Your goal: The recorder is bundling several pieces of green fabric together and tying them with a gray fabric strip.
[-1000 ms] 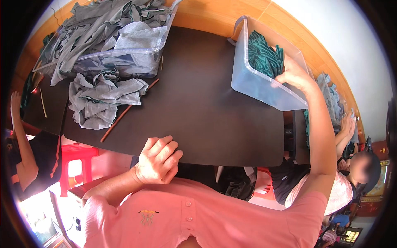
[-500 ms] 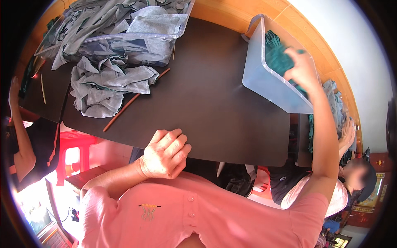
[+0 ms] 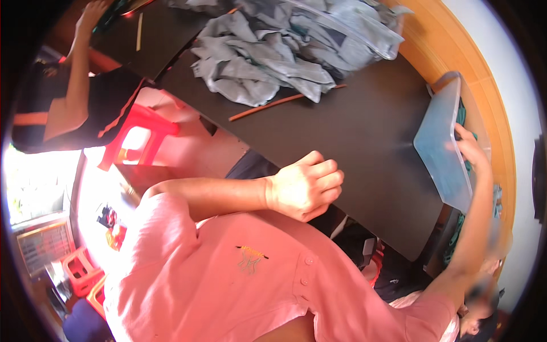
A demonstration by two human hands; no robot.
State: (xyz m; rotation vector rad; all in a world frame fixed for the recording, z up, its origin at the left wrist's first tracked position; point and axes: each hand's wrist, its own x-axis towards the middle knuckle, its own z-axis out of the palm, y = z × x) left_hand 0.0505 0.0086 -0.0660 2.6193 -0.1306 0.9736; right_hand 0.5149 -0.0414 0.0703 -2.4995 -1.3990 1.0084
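My left hand point(image 3: 307, 185) is held in a fist in front of my pink shirt, just off the near edge of the dark table point(image 3: 364, 142). Its palm is turned away, so anything inside is hidden. My right arm stretches to the far right, where my right hand point(image 3: 472, 149) is at the mouth of a translucent plastic bin point(image 3: 436, 142). Its thumb and fingers are apart. Green cloth point(image 3: 462, 114) shows in part behind the bin's rim. Grey cloth pieces point(image 3: 245, 65) lie heaped on the table, with a thin brown stick point(image 3: 268, 106) beside them.
Behind the heap, a clear bin point(image 3: 390, 54) overflows with more grey cloth. Another person's arm point(image 3: 80, 85) reaches over the table at the left, near a red stool point(image 3: 139, 134). A second person sits close by my right arm. A wooden ledge point(image 3: 484, 85) borders the table's far side.
My view has turned, so the table and bins appear tilted and shifted right. The green cloth, plainly seen by my right hand before, is now mostly hidden. My left fist stays closed.
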